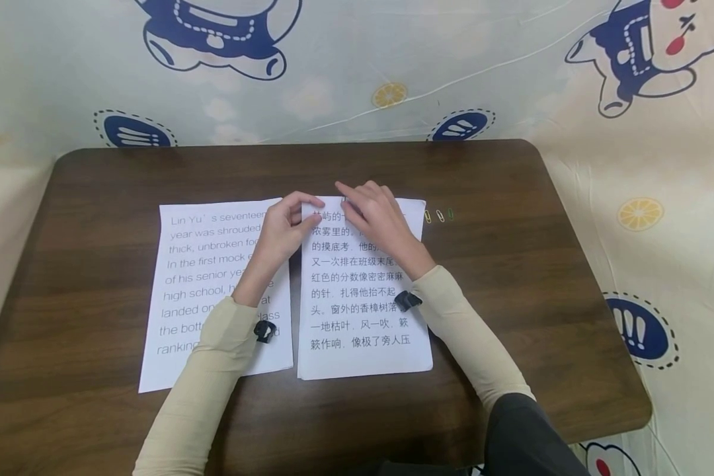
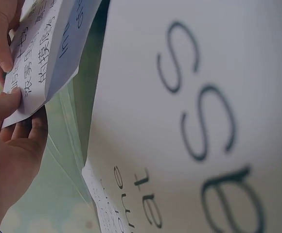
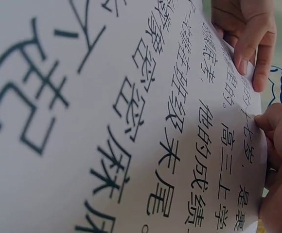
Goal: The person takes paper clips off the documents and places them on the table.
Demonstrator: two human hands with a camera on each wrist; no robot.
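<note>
Two stacks of printed paper lie side by side. My left hand (image 1: 285,228) pinches the top left corner of the Chinese-printed sheets (image 1: 357,314), its thumb in front and fingers behind in the left wrist view. At the same top edge, my right hand (image 1: 377,211) has its thumb on the front and other fingers behind the paper, seen in the right wrist view. A tiny thin mark shows at the edge by the right thumb; whether it is a paper clip I cannot tell. The top of this stack is lifted. English-printed sheets (image 1: 172,311) lie under my left forearm.
Three paper clips, one yellow (image 1: 428,216), one whitish (image 1: 440,215) and one green (image 1: 451,214), lie right of the Chinese sheets. The brown table (image 1: 512,317) has rounded corners. A patterned cloth (image 1: 345,73) hangs behind it.
</note>
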